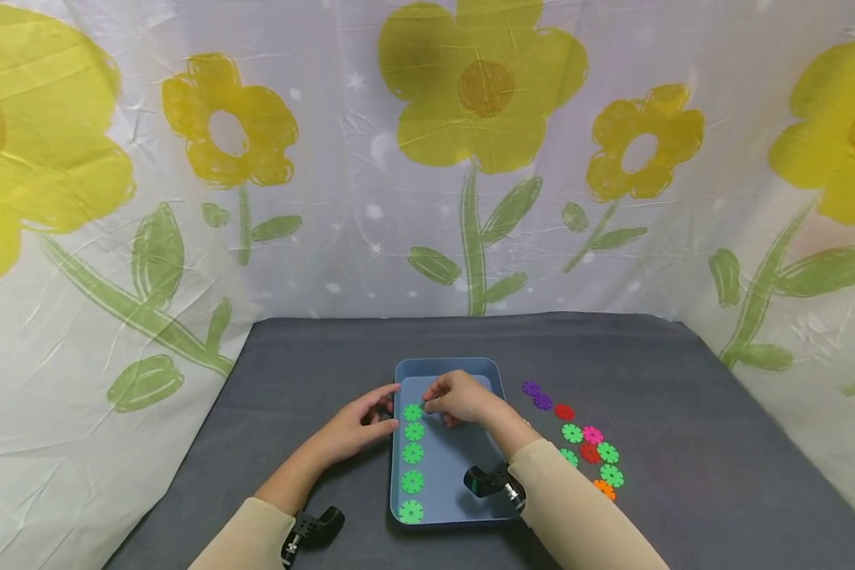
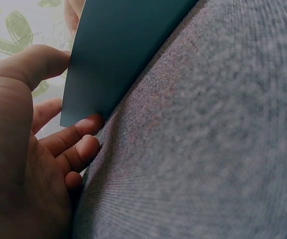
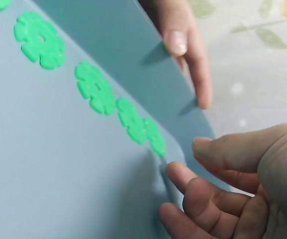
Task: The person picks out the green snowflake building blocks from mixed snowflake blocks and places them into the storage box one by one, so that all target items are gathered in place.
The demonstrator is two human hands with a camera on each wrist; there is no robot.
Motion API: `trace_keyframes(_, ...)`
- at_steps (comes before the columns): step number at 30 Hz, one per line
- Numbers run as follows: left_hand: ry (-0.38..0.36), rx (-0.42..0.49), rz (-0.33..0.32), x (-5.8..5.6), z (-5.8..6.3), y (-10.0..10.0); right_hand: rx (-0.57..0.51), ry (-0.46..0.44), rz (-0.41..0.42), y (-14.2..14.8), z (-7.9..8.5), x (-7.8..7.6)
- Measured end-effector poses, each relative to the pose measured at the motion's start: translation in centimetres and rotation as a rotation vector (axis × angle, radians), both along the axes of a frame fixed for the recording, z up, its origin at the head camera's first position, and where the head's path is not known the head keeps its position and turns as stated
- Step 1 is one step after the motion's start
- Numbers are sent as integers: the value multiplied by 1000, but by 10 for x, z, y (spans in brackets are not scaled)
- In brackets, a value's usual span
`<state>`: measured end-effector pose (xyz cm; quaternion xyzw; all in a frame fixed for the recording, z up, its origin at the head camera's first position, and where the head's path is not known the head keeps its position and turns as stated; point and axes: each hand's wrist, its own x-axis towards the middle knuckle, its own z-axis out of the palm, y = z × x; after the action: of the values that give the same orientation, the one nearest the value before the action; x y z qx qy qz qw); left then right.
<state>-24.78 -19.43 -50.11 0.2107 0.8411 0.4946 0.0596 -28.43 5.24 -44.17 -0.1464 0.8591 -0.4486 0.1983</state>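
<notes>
A shallow blue tray [image 1: 463,499] holds a column of several green notched plastic discs [image 1: 412,453] along its left side. My left hand [image 1: 359,423] touches the tray's left wall from outside; in the left wrist view, its thumb [image 2: 48,62] meets the rim and other fingertips lie low against the wall. Over the far part of the tray hovers my right hand [image 1: 459,398], fingers loosely bent beside the farthest green disc [image 3: 154,135]. The right wrist view shows a gap between its thumb and index finger, with nothing visible in it.
Right of the tray, loose notched discs lie on the dark grey cloth [image 1: 313,356]: purple discs [image 1: 537,394], a red disc [image 1: 564,412], a pink disc [image 1: 593,435], green discs [image 1: 611,475] and an orange disc [image 1: 604,489]. My right forearm partly covers them. A flower-printed curtain [image 1: 328,237] stands behind.
</notes>
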Motion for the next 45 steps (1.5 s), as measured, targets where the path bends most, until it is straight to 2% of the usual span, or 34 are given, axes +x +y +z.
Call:
trace_keyframes(5,10,3,7,0,0,-2,-11,46,43,12,8,9)
trace_keyframes(13,21,5,17,1,-1,-5,-110,110,94,39,16,26)
trace_keyframes(17,24,6,12,1,-2,-6,-108,133,69,58,14,32)
trace_keyframes(23,16,13,4,1,-1,-4,-123,125,-16,91,15,40)
trace_keyframes(30,21,6,7,2,1,-3,-124,135,-58,133,7,42)
trace_keyframes(39,18,10,1,1,0,0,22,197,-205,187,-12,45)
trace_keyframes(41,15,22,-1,4,6,2,67,220,-241,195,-17,45)
trace_keyframes(45,22,28,-2,7,10,5,219,275,-279,205,-25,46)
